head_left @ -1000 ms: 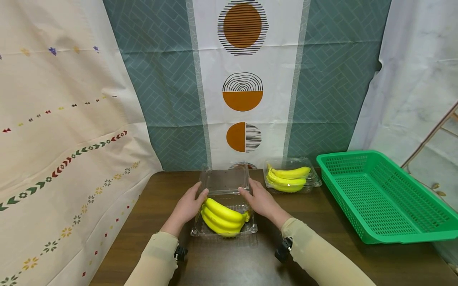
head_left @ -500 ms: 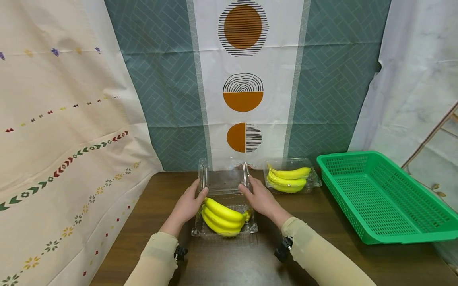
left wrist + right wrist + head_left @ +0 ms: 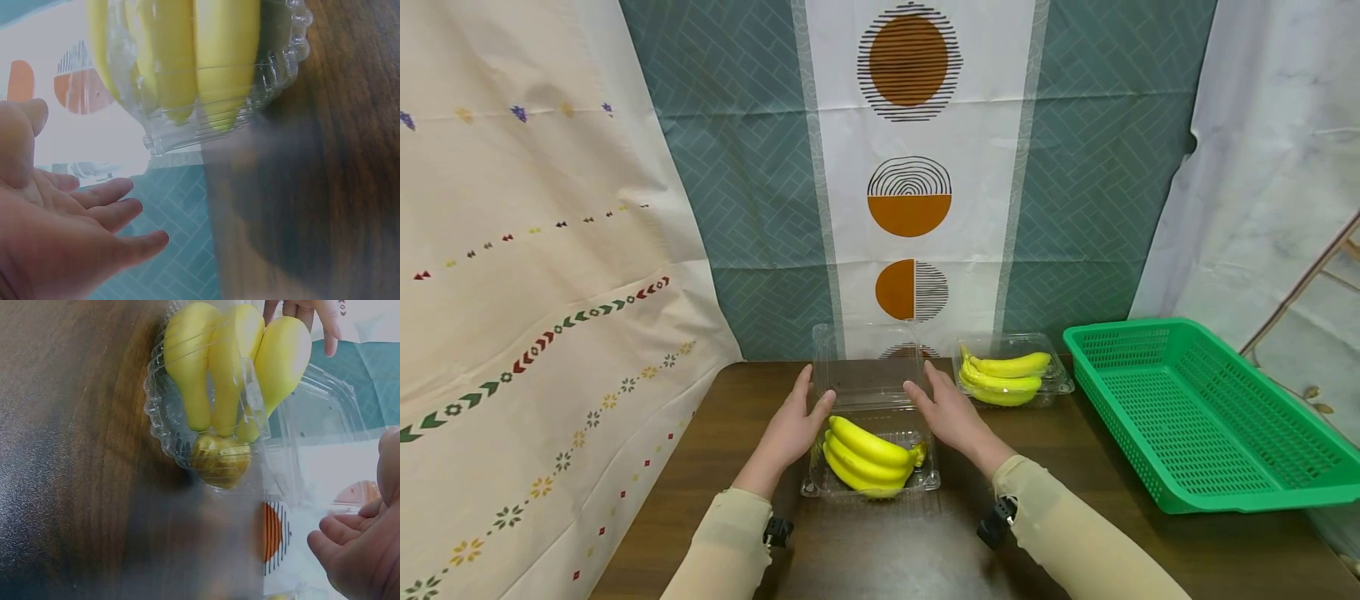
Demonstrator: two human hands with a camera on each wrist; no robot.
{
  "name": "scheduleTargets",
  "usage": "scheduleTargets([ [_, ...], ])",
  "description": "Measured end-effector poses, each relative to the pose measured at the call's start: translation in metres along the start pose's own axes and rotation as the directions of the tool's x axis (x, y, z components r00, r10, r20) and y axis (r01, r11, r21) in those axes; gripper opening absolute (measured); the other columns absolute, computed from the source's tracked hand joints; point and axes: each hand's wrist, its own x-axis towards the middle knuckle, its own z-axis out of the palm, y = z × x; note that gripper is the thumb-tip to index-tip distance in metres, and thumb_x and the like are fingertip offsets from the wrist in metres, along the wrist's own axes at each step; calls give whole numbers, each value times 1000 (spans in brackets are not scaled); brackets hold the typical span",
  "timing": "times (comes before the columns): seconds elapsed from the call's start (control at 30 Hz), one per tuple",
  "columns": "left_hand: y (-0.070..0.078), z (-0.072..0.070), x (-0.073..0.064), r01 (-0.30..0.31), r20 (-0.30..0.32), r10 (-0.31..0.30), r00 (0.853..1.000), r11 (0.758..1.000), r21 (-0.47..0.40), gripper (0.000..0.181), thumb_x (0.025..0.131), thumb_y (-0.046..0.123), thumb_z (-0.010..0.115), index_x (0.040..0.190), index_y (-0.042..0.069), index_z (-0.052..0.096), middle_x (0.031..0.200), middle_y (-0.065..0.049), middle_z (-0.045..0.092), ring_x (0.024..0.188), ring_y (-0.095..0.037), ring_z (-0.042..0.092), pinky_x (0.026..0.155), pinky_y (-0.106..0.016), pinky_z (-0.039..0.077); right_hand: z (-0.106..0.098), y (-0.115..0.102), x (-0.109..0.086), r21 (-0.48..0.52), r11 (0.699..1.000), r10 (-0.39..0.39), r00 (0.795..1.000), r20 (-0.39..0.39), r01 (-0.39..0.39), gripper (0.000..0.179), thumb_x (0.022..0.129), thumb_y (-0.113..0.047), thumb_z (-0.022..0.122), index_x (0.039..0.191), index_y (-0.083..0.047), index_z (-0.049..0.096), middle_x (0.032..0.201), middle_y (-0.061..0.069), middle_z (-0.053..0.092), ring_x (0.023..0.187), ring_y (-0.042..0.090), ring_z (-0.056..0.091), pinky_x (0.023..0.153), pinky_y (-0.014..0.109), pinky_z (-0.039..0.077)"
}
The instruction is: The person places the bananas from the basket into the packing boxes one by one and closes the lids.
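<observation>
A clear plastic clamshell box (image 3: pixel 870 493) stands on the table with a bunch of yellow bananas (image 3: pixel 868 454) in its base. Its transparent lid (image 3: pixel 868 375) is raised at the back, above the far side of the base. At the lid's left side is my left hand (image 3: pixel 792 429), fingers extended and thumb apart from them. My right hand (image 3: pixel 951 417) sits at the lid's right side in a similar pose. In the left wrist view, the left fingers (image 3: pixel 112 215) are relaxed with nothing in them. The right wrist view shows the right fingers (image 3: pixel 340 534) slightly bent, holding nothing.
A second clear box (image 3: pixel 1056 379) with bananas (image 3: pixel 1000 375) inside stands behind and right of my right hand. Further right is a green perforated basket (image 3: pixel 1206 433). Patterned cloths (image 3: pixel 760 208) hang behind and beside the dark wooden table (image 3: pixel 880 558).
The lid has swung higher, its top edge rising in the head view. My fingers have opened slightly outward and up along its sides. The bananas and base stay put.
</observation>
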Motion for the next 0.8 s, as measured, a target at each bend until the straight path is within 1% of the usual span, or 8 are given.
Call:
scheduleTargets([
  [0.13, 2, -1, -2, -6, -9, 6, 1000, 1000, 8, 94, 114, 63, 50, 179, 15, 2, 178, -25, 27, 157, -53, 37, 121, -75, 33, -3, -2, -1, 0, 1000, -1, 1000, -7, 1, 87, 115, -59, 49, 175, -2, 22, 174, 26, 35, 158, 46, 39, 127, 63, 32],
  [0.37, 4, -3, -4, -6, -17, 6, 1000, 1000, -11, 92, 115, 55, 53, 179, 15, 1, 178, -25, 28, 157, -53, 37, 122, -74, 32, -8, -5, -5, 20, 1000, -11, 1000, -2, 11, 90, 114, -63, 47, 176, -4, 20, 176, 24, 33, 159, 45, 37, 127, 64, 32],
  [0.6, 8, -4, -7, -24, -29, 23, 999, 999, -24, 96, 114, 60, 53, 179, 15, 0, 177, -25, 29, 156, -53, 39, 122, -73, 33, -14, -8, -10, 33, 999, -20, 1000, -3, 20, 92, 113, -67, 45, 178, -8, 17, 176, 23, 34, 159, 45, 37, 127, 66, 31],
  [0.73, 10, -5, -10, -24, -39, 22, 999, 999, -34, 94, 114, 57, 54, 179, 15, -1, 177, -26, 29, 156, -53, 38, 122, -74, 32, -17, -11, -14, 55, 998, -41, 999, -8, 42, 89, 114, -64, 46, 177, -8, 18, 175, 23, 35, 158, 44, 39, 127, 65, 32],
  [0.8, 11, -5, -12, -23, -42, 21, 999, 999, -38, 94, 115, 55, 54, 179, 15, -1, 177, -26, 30, 157, -53, 38, 122, -74, 31, -18, -11, -15, 65, 997, -40, 999, -10, 41, 87, 115, -62, 48, 177, -9, 20, 174, 22, 36, 158, 43, 40, 127, 64, 32],
])
